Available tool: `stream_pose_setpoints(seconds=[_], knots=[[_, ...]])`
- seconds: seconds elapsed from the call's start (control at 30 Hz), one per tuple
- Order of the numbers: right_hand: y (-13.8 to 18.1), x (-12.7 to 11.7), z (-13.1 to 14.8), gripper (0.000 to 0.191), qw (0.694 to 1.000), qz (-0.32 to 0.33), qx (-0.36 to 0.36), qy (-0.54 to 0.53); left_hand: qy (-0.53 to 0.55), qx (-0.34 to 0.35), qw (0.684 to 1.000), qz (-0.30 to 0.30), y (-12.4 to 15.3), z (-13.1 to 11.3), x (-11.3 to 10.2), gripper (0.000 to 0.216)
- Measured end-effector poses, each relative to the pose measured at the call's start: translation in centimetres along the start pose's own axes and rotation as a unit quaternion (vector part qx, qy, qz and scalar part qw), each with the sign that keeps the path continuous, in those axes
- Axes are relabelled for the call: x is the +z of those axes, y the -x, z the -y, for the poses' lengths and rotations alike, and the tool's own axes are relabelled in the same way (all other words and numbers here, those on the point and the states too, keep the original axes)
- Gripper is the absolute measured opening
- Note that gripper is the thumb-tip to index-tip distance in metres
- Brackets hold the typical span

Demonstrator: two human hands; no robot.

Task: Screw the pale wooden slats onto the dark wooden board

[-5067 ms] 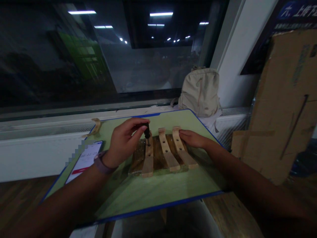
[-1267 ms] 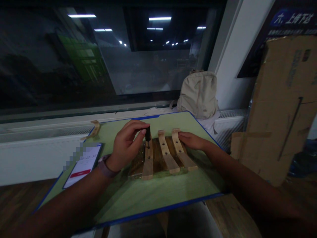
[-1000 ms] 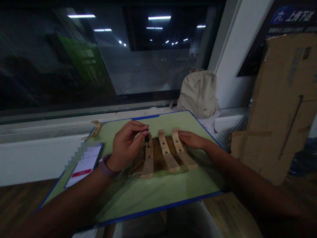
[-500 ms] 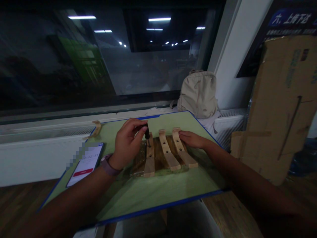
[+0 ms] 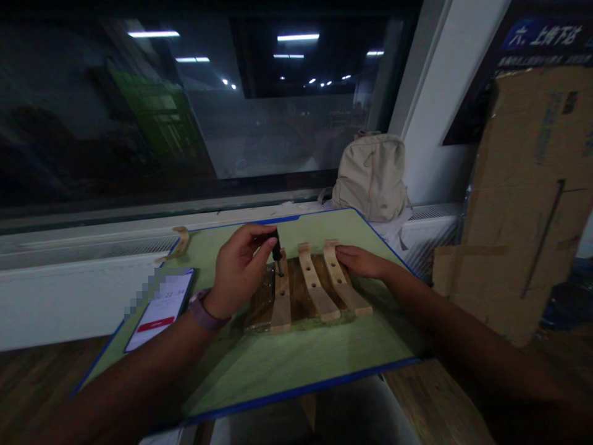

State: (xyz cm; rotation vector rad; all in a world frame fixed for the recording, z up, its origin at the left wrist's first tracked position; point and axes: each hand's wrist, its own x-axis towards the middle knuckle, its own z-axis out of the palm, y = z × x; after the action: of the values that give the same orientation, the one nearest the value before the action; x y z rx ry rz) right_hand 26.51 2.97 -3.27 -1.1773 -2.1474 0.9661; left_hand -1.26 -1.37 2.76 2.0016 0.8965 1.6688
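My left hand (image 5: 243,262) pinches the black handle of a screwdriver (image 5: 277,247), held nearly upright. Its tip meets the upper hole of the leftmost curved wooden hook (image 5: 280,312). Two more such hooks, a middle one (image 5: 319,300) and a right one (image 5: 347,290), lie alongside on a brown board (image 5: 299,290) that looks wrapped in clear film; dark holes show in both. At the far end of the right hook, my right hand (image 5: 359,259) rests with its fingers against the wood and the board's edge. Some of its fingers are hidden.
A green tabletop (image 5: 287,364) with blue edging carries everything. At its left lies a phone (image 5: 160,309), and another wooden hook (image 5: 180,241) sits at the far left corner. Beyond the table are a beige backpack (image 5: 370,176), a radiator (image 5: 69,296) and cardboard (image 5: 523,204).
Hands, screwdriver and hooks keep almost the same places. The board and hooks appear a few pixels lower in the view.
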Motion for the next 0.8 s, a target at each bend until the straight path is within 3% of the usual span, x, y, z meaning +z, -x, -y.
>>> stream_pose_setpoints(seconds=[0.2,0.37,0.47,0.6,0.8], knots=[[0.1,-0.17,0.44,0.053,1.0,0.0,0.005,0.002,0.04,-0.014,0.999,0.029,0.08,-0.4,0.43,0.017],[0.25,-0.2,0.51,0.054,1.0,0.014,0.009,0.006,0.03,0.035,0.999,-0.026,0.0,0.21,0.37,0.015],[0.23,-0.18,0.38,0.053,1.0,0.018,0.009,0.008,0.036,0.007,0.999,0.005,0.29,-0.11,0.38,0.013],[0.09,-0.1,0.21,0.052,1.0,0.006,0.009,0.02,0.055,-0.011,0.997,0.055,0.63,-0.71,0.53,0.027],[0.15,-0.13,0.51,0.054,1.0,0.008,0.015,0.02,0.006,0.049,0.998,0.035,0.15,-0.22,0.26,0.017]])
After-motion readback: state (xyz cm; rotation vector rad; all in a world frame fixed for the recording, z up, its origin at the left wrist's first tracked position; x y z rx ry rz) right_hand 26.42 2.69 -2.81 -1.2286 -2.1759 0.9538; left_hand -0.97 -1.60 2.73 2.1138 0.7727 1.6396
